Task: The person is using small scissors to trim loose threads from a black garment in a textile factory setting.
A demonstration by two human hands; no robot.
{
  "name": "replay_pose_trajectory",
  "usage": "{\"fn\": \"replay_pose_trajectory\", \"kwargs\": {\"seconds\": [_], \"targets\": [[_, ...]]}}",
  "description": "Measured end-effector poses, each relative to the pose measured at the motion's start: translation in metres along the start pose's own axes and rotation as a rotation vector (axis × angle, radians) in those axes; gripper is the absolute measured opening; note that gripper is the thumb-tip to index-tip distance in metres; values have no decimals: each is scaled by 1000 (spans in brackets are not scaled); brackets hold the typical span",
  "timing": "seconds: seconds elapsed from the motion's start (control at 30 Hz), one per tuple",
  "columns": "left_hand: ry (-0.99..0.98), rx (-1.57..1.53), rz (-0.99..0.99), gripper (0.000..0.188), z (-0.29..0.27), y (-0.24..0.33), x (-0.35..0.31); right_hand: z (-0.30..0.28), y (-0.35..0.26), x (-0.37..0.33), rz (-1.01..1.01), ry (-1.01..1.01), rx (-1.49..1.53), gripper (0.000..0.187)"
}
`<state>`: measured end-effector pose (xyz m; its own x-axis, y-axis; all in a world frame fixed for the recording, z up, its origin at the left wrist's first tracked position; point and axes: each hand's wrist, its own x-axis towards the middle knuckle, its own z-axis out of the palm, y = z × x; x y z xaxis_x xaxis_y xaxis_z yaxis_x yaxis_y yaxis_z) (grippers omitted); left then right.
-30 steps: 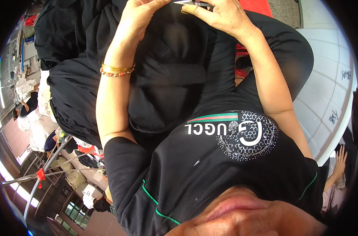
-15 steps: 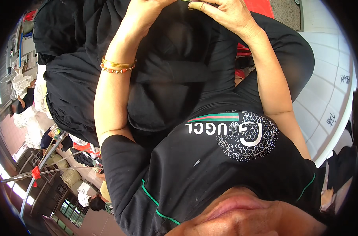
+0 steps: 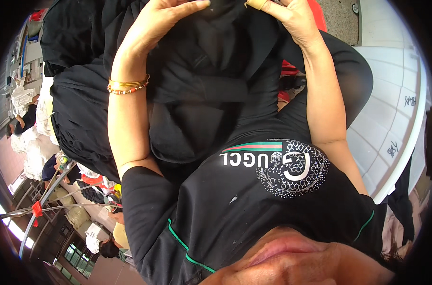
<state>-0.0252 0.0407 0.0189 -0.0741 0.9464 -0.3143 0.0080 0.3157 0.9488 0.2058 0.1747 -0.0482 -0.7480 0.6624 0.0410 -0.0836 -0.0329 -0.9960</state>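
Black cloth between left grip and right grip.
Closure and hold I cannot tell; slack folds could slip.

The black cloth looks soft and matt. The bangles are smooth, glossy metal — the shirt, matt fabric with a smooth white print.

A bright strip glares at left, a paned window below, pinkish wall beside it, speckled grey floor up top right!
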Motion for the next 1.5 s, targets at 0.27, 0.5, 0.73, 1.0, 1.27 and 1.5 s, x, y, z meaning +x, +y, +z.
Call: {"fn": "replay_pose_trajectory", "kwargs": {"seconds": [0.27,0.5,0.73,1.0,1.27,1.5], "targets": [[67,-53,34,15,0,-3,4,2,13,4,-44,82,-229,17],[-37,-154,141,25,-2,-15,4,35,0,-1,-245,-28,-387,33],[25,23,239,27,8,-18,6,42,-8,-3,-431,-34,-551,33],[27,79,214,29,13,-10,2,42,-10,-3,-440,-21,-564,32],[-6,36,251,30,14,-22,10,40,-4,-3,-601,11,-431,28],[43,93,232,28,16,-13,8,36,1,-2,-440,3,-473,24]]}}
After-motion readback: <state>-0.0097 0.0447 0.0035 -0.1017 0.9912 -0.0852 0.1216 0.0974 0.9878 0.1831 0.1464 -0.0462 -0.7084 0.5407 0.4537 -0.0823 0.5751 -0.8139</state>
